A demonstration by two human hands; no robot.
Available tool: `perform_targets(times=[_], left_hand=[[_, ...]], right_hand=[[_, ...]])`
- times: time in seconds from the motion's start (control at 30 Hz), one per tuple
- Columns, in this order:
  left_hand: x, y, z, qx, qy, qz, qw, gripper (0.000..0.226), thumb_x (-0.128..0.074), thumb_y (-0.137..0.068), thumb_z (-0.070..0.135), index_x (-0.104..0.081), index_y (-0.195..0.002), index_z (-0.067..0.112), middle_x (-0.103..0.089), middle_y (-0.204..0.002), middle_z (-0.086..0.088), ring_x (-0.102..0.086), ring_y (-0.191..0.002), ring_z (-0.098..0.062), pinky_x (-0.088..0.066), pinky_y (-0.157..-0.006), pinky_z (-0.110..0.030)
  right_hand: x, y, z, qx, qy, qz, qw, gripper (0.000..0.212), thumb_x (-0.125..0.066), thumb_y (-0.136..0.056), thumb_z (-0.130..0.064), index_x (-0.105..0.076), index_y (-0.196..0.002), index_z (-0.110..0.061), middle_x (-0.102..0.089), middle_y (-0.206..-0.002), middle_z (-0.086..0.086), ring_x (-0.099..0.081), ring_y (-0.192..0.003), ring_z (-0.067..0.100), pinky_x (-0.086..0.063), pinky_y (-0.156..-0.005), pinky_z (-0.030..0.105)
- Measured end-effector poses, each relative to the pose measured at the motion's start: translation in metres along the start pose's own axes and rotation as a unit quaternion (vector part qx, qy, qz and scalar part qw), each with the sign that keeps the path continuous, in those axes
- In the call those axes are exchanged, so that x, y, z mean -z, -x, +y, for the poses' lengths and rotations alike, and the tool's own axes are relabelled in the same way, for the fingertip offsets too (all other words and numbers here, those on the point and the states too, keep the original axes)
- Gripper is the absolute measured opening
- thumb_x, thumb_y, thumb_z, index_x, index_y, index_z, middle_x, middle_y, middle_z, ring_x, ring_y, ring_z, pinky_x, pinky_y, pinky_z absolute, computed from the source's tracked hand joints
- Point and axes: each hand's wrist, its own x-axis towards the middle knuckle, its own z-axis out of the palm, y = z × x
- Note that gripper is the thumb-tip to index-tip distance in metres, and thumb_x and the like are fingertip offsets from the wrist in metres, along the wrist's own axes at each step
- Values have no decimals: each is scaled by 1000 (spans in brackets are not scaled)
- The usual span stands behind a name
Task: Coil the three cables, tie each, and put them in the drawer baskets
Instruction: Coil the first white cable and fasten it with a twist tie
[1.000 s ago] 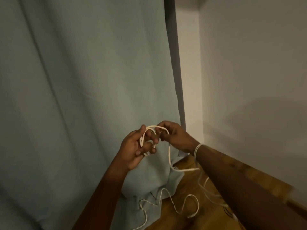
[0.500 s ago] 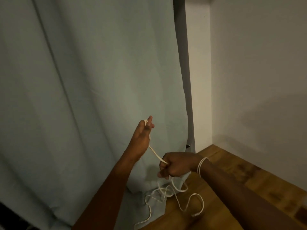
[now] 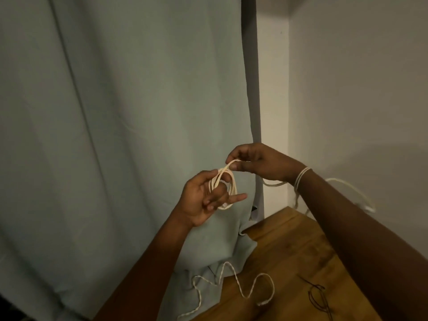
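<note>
Near the centre of the frame, the left hand (image 3: 203,200) holds a small coil of white cable (image 3: 223,188), its thumb and curled fingers closed round several stacked loops while one finger sticks out toward the right under the coil. Just above and to the right, the right hand (image 3: 259,163) pinches the running strand of the same cable between thumb and forefinger, where the strand arches up out of the top of the coil. From that hand the cable passes behind the wrist, shows again as a pale curve at the right of the frame against the white wall (image 3: 359,89), and drops toward the floor. The right wrist carries a few turns of pale cord (image 3: 301,178); whether that is a wristband or part of a cable I cannot tell. A second, twisted white cable (image 3: 240,290) lies loose in wavy bends at the lower centre, partly on the wooden floor (image 3: 289,246) and partly on the pooled hem of a pale blue-green curtain (image 3: 115,112), which fills the whole left half of the frame. At the lower right a thin dark cable (image 3: 316,297) lies in a small tangle on the floor, close to the right forearm.
</note>
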Motion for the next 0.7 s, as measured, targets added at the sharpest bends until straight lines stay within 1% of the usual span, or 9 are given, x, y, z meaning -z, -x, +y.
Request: perform_targets(times=[0.07, 0.13, 0.2, 0.27, 0.37, 0.5, 0.57, 0.63, 0.7], left_hand=[[-7, -2, 6, -34, 63, -18, 997, 34, -37, -93, 25, -59, -82, 2, -39, -33, 0, -35, -28, -11, -55, -88, -42], [-12, -5, 11, -83, 83, 1, 993, 32, -36, -95, 25, -56, -80, 5, -40, -34, 1, -35, -29, -10, -57, -81, -38], [-16, -9, 13, -133, 87, 40, 986, 31, -36, -98, 24, -54, -80, 7, -46, -39, 0, -44, -35, -11, -56, -92, -43], [-17, -13, 14, -165, 85, 67, 980, 38, -35, -102, 26, -60, -80, 9, -70, -66, -10, -70, -64, -21, -46, -104, -51], [-13, -16, 20, -184, 59, 85, 978, 43, -27, -105, 30, -61, -83, 15, -63, -129, -19, -61, -119, -31, -33, -111, -50], [6, -20, 16, -236, -65, 198, 949, 25, -32, -106, 23, -52, -93, 16, -57, -137, -15, -56, -127, -26, -35, -103, -40], [15, -17, 7, -235, -209, 267, 911, 20, -36, -105, 24, -54, -99, 17, -63, -129, -10, -60, -116, -18, -41, -97, -27], [27, -9, -5, -187, -450, 282, 826, 22, -37, -104, 29, -55, -111, 18, -64, -123, -2, -58, -104, -8, -44, -89, -13], [47, -1, -15, -137, -626, 223, 735, 23, -37, -103, 27, -51, -109, 9, -62, -126, -6, -59, -111, -12, -47, -96, -22]], right_hand=[[-16, 1, 4, -15, -59, 26, 998, 19, -56, -99, -15, -69, -105, -3, -71, -87, 0, -66, -79, 5, -53, -74, 22], [-36, 4, 10, -36, -63, 21, 997, 26, -47, -103, -18, -68, -98, -4, -69, -81, 1, -64, -74, 11, -52, -67, 27], [-56, 7, 14, -62, -66, -27, 996, 36, -39, -106, -23, -67, -90, -8, -70, -78, 7, -66, -73, 19, -54, -69, 28], [-77, 9, 17, -97, -84, -57, 990, 48, -37, -106, -34, -66, -87, -2, -71, -76, 13, -65, -71, 24, -53, -73, 35], [-109, 16, 24, -123, -118, -92, 981, 59, -45, -100, -46, -66, -81, 6, -69, -74, 22, -62, -67, 27, -52, -79, 45], [-137, 30, 25, -159, -108, -185, 964, 55, -52, -98, -42, -65, -79, 7, -67, -72, 19, -58, -65, 22, -51, -78, 37], [-136, 33, 24, -173, -58, -194, 964, 51, -55, -96, -42, -64, -82, 6, -67, -72, 17, -58, -65, 24, -53, -77, 39], [-124, 32, 20, -185, 23, -191, 964, 35, -60, -93, -38, -66, -84, -4, -69, -72, 10, -64, -65, 28, -58, -79, 41], [-106, 29, 9, -169, 146, -180, 958, 19, -64, -92, -30, -68, -90, -12, -69, -79, 4, -69, -75, 26, -60, -81, 43]])
